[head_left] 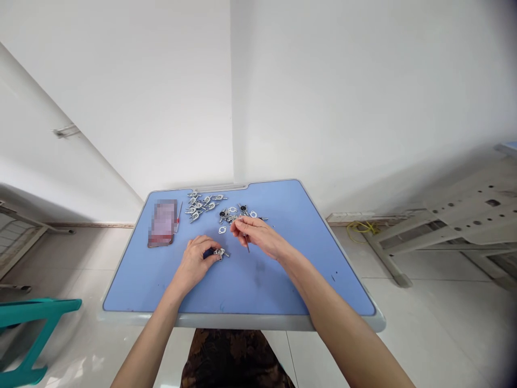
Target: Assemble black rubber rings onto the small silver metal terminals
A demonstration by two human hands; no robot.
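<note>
My left hand (197,257) is closed, pinching a small silver metal part (219,252) with a flat flange and a short pin sticking out to the right, low over the desk. My right hand (255,233) is closed around a thin dark rod (247,247) whose end points down; the rest of it is hidden in the fingers. Just beyond the right hand lie a flat oval metal plate (222,230), a second such plate (253,214) and a dark round part (243,208). Farther back left, several similar silver parts (196,205) lie in a loose heap.
All this lies on a blue desk (274,291) with a pale raised rim. A phone (162,223) lies at its left, beside a thin stick-like tool (177,218). A white wall (266,97) stands behind. A green stool (36,312) is at lower left.
</note>
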